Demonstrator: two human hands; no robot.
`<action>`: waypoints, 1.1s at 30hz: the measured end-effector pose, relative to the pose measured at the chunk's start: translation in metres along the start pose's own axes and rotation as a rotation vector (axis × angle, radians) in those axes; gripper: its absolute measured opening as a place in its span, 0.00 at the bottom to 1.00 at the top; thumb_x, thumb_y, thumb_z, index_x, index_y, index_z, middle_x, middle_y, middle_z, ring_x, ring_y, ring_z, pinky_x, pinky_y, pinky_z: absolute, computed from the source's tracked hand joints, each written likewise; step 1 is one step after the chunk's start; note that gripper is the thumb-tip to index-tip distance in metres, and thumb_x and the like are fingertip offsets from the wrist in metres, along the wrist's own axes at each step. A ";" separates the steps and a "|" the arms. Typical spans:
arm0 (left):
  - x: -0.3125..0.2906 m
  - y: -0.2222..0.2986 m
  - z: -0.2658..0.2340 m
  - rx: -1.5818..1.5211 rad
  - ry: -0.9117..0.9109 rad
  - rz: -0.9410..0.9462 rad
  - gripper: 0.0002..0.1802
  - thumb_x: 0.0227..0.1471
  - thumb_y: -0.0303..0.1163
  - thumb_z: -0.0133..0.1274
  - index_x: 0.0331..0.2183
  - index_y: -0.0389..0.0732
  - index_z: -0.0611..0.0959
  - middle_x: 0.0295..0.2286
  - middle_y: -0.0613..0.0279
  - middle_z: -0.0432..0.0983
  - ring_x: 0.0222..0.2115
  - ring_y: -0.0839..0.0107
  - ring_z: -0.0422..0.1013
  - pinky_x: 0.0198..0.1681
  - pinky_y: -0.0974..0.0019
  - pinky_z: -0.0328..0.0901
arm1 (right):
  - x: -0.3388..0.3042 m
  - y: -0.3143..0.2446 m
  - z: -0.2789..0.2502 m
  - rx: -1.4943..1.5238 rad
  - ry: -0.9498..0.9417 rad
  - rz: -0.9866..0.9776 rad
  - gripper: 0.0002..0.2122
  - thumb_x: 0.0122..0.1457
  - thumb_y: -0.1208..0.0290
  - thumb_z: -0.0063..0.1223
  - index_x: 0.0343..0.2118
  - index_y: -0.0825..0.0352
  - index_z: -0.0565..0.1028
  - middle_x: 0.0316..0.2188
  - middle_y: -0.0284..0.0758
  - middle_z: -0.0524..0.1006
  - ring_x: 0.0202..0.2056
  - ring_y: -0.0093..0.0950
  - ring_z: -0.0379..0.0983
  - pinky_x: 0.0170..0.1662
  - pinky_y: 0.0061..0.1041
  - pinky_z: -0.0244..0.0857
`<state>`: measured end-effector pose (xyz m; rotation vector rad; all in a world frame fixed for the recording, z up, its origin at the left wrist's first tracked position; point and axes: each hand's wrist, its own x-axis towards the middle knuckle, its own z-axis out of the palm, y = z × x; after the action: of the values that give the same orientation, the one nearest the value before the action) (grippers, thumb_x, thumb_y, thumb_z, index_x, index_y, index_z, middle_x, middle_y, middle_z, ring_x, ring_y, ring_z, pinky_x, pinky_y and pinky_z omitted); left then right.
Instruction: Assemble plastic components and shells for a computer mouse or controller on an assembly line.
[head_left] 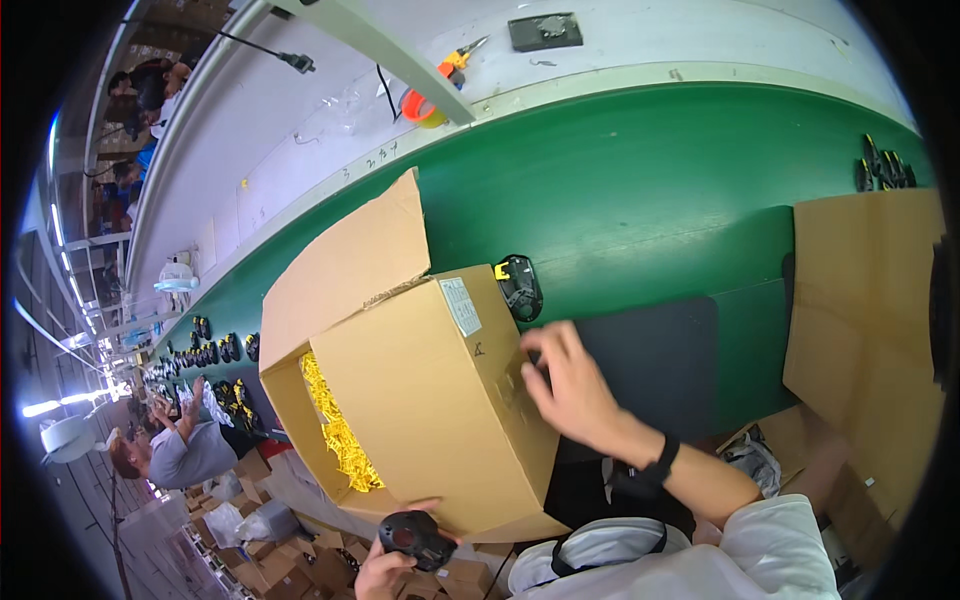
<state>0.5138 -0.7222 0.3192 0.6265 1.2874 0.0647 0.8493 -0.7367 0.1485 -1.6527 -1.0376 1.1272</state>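
My left hand (384, 572) grips a rounded black plastic housing (416, 540) with a round opening, in front of the near side of a large cardboard box (430, 400). The box is tilted, and many small yellow pieces (340, 430) show through its open left end. My right hand (582, 400) hovers by the box's right side, fingers curled and thumb apart; a dark patch shows between them, and I cannot make out whether it is a part or the mat behind. Beyond it, a black and yellow housing (520, 287) lies on the green work surface (620, 190) against the box.
A dark grey mat (650, 360) lies right of the box. Another large carton (870, 300) stands at the right, with several black and yellow parts (884, 165) behind it. Pliers (462, 55) and orange tape (420, 108) lie on the far shelf. A co-worker (195, 450) sits at left.
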 end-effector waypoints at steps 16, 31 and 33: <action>-0.078 -0.049 -0.003 -0.150 0.244 -0.224 0.43 0.38 0.31 0.55 0.60 0.32 0.68 0.51 0.56 0.71 0.51 0.65 0.67 0.57 0.64 0.60 | 0.088 0.035 0.024 -0.182 0.073 -0.191 0.25 0.59 0.69 0.54 0.60 0.68 0.66 0.60 0.49 0.62 0.62 0.47 0.57 0.63 0.43 0.56; 0.016 -0.069 0.024 -0.139 0.004 -0.359 0.33 0.45 0.28 0.55 0.55 0.32 0.70 0.44 0.55 0.74 0.43 0.63 0.70 0.49 0.61 0.65 | 0.099 0.078 0.013 -0.110 0.234 -0.286 0.26 0.64 0.63 0.52 0.62 0.69 0.63 0.63 0.51 0.62 0.64 0.51 0.55 0.67 0.45 0.51; 0.027 -0.070 0.038 -0.138 -0.039 -0.359 0.33 0.45 0.27 0.55 0.55 0.32 0.70 0.43 0.55 0.73 0.42 0.64 0.70 0.48 0.62 0.65 | 0.087 0.073 0.006 -0.039 -0.014 -0.275 0.26 0.68 0.59 0.44 0.64 0.68 0.62 0.66 0.48 0.59 0.68 0.48 0.50 0.69 0.44 0.46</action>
<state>0.5359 -0.7854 0.2679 0.2714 1.3277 -0.1533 0.8770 -0.6752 0.0572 -1.4792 -1.2599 0.9430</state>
